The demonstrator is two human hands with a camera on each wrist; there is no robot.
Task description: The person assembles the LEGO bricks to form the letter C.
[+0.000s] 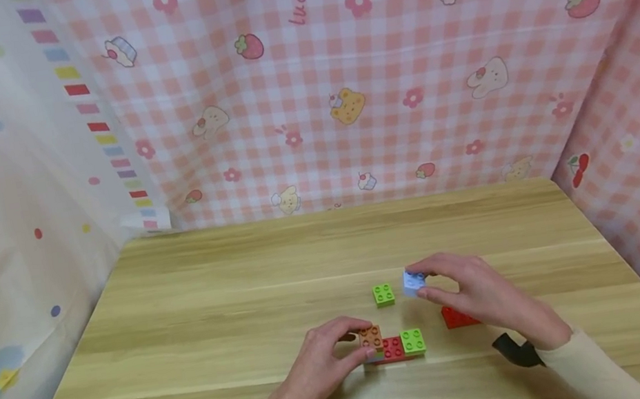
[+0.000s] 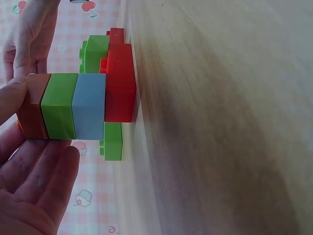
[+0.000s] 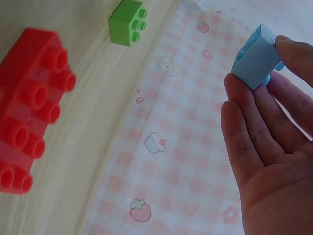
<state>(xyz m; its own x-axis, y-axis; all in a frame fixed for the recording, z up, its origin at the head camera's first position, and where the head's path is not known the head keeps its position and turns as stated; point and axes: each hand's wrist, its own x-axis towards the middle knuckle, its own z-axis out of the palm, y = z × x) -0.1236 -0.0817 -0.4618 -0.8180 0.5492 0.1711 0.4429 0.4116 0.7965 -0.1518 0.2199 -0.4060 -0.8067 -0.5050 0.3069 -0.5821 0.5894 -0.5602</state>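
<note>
My left hand (image 1: 316, 367) pinches an orange brick (image 1: 370, 336) between thumb and fingers. In the left wrist view that orange brick (image 2: 34, 106) tops a stack, with a green brick (image 2: 59, 106) and a blue brick (image 2: 89, 106) below it, on one end of a long red brick (image 2: 120, 83). Another green brick (image 1: 412, 341) sits on the red brick's right end. My right hand (image 1: 477, 286) holds a light blue brick (image 1: 413, 282) above the table, pinched by thumb and fingertips; the right wrist view shows this brick (image 3: 256, 56) tilted.
A loose green brick (image 1: 383, 295) lies on the wooden table (image 1: 216, 299) behind the stack. Another red studded brick (image 1: 459, 316) lies on the right, partly hidden under my right hand. Patterned cloth (image 1: 337, 71) hangs behind the table and on both sides.
</note>
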